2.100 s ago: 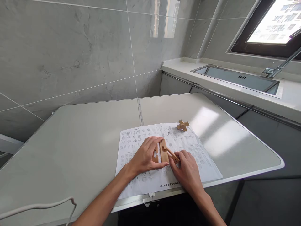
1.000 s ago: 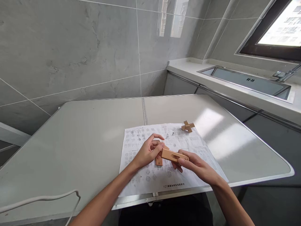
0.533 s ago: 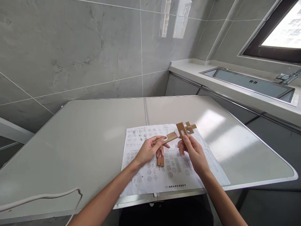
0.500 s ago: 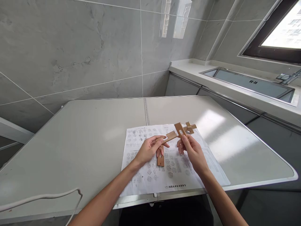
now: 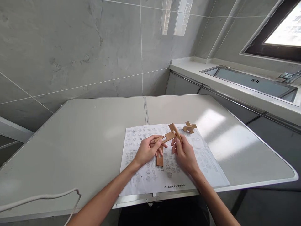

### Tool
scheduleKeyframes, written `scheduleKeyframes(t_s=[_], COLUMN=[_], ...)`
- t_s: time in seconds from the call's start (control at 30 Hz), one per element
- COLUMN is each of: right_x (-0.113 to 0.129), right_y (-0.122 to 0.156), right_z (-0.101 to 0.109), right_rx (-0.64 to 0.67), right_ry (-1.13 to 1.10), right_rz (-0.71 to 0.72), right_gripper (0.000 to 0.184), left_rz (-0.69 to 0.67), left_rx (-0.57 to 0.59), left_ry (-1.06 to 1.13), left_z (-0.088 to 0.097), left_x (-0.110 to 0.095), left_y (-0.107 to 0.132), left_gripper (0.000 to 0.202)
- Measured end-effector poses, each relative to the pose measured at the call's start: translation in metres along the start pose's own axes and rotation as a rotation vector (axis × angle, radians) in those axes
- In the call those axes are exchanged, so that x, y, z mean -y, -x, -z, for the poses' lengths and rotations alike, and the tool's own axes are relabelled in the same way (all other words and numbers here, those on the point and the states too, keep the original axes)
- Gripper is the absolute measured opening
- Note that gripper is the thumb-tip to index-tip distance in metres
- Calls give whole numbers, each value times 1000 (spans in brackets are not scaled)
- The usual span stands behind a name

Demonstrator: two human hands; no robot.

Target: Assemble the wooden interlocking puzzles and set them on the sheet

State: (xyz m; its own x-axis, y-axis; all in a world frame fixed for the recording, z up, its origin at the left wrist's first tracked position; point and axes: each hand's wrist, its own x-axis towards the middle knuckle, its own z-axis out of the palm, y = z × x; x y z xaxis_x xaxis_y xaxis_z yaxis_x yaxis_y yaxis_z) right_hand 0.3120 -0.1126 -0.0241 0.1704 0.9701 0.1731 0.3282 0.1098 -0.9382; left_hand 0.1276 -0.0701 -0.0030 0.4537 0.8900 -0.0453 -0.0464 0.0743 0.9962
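Observation:
Over a printed instruction sheet (image 5: 150,175) my left hand (image 5: 147,150) pinches a flat slotted wooden puzzle piece (image 5: 168,137). My right hand (image 5: 184,152) grips a second wooden piece (image 5: 175,131), upright and tilted, its lower end touching the first piece. Both pieces are lifted a little above the sheet. A third flat wooden piece (image 5: 160,159) lies on the paper between my hands, partly hidden by my left fingers. An assembled wooden cross (image 5: 189,127) rests on the sheet's far right corner.
The sheet lies on a grey folding table (image 5: 82,135) with a centre seam, close to its near edge. A white cable (image 5: 42,197) curls at the near left. A tiled wall stands behind. A counter with a steel sink (image 5: 249,82) and a tap runs at the right.
My hands lifted two wooden pieces off the sheet and brought them together, leaving one piece on the paper. In the last half second the right hand's piece moved left against the left hand's piece.

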Motion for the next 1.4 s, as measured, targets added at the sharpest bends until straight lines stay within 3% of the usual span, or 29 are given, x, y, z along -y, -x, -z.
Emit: scheduleKeyframes(t_s=[0.33,0.6,1.07,1.4], right_x=[7,-3,4,5], right_y=[4,5,7,12], right_z=[-4,-3,-3,-5], right_rx=[-42,27,134,131], right_ry=[127,250,318,355], right_rz=[24,113,264,210], right_gripper=[42,55,59,61], left_rz=[25,40,24,-6], left_rx=[-19,-37,5,-7], left_ry=[40,62,26,-32], left_z=[0,0,-3,-6], left_x=[0,-2,-2,3], left_y=[-2,-5,-7,-1], left_gripper=[44,43,44,38])
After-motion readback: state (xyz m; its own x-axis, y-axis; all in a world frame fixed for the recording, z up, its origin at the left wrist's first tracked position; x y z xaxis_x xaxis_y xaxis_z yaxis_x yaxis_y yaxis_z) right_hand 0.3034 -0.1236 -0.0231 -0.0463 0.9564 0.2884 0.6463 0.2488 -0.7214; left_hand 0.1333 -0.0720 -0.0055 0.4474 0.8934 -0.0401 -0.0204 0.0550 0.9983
